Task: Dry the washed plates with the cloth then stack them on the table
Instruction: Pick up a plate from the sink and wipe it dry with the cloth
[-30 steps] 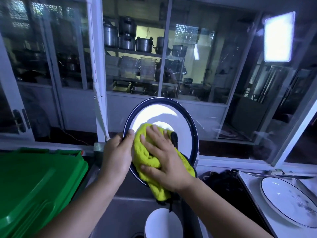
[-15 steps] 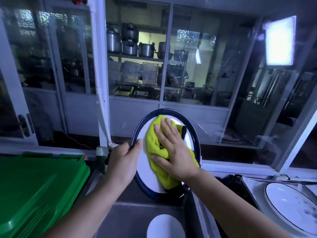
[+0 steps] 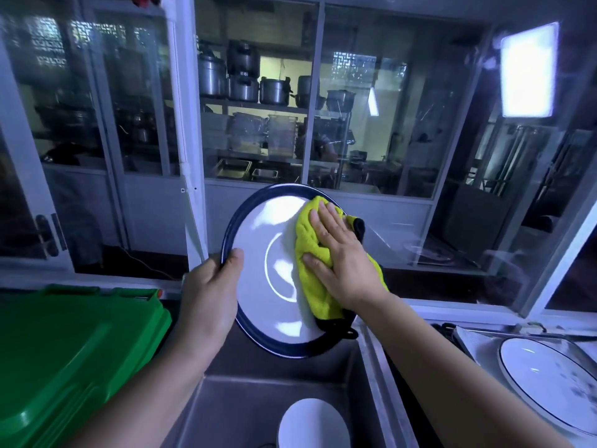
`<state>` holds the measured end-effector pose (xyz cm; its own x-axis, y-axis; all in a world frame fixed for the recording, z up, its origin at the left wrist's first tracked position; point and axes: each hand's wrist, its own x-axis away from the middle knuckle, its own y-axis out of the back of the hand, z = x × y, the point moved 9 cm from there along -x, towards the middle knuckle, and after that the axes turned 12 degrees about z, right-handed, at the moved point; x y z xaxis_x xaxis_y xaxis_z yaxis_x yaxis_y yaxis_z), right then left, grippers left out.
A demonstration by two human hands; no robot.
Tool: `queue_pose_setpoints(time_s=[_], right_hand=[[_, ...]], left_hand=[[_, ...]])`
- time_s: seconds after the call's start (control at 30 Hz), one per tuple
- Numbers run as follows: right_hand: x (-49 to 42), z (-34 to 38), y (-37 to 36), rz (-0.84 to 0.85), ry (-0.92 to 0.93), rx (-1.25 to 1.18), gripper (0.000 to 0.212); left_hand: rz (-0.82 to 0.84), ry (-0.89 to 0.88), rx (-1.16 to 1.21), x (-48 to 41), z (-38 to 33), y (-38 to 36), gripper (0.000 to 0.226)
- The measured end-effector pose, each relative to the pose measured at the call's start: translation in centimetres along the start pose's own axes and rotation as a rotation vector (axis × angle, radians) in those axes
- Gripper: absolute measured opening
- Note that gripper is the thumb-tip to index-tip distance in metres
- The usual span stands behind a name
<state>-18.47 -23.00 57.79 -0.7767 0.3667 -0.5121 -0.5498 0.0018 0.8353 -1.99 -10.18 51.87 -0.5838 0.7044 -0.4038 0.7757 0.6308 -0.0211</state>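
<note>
Left hand [image 3: 210,295]: still curled round the near-left rim of the dark-rimmed plate [image 3: 268,270], thumb on its face and fingers behind. It holds the plate tilted up above the sink [image 3: 245,399].
Right hand [image 3: 339,260]: flat with straight fingers, pressing the yellow cloth [image 3: 310,240] onto the plate's face. It does not clutch the cloth.
Change: a second ago this hand and the cloth were low on the plate's middle, close beside the left hand's thumb. They then swept up the centre and now sit at the far-right edge. The cloth hangs over the rim there, well apart from the left thumb.
Bare face: the broad white area between the two hands is uncovered and catches the light.
Meaning: the wipe looks to have crossed most of the front. I judge this plate nearly dry on that side, with the back and rim probably still to do before stacking.
White plate [image 3: 313,425]: in the sink below the right forearm, likely waiting its turn.
Patterned plate [image 3: 549,379]: lying on the desk [image 3: 468,344], out to the right of the right arm, which is probably where the stack goes.
Green lid [image 3: 64,350]: left of the left forearm.
</note>
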Motion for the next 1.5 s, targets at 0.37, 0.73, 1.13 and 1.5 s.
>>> queue_pose_setpoints(time_s=[0.37,0.73,1.13,1.5], right_hand=[[2.6,6.7,-4.7,0.085,0.110,-0.207,0.068],[8.3,0.9,-2.0,-0.264,0.189,-0.158,0.032],[5.4,-5.2,-2.6,-0.274,-0.510,-1.567,0.024],[7.7,-6.3,-1.0,-0.646,-0.703,-1.076,0.028]], left_hand=[[-0.130,0.033,0.107,-0.5,1.2,0.3,0.045],[-0.176,0.099,0.196,-0.4,1.1,2.8,0.041],[-0.145,0.119,0.286,-0.2,1.2,2.1,0.023],[-0.115,0.147,-0.374,-2.6,0.5,1.4,0.043]])
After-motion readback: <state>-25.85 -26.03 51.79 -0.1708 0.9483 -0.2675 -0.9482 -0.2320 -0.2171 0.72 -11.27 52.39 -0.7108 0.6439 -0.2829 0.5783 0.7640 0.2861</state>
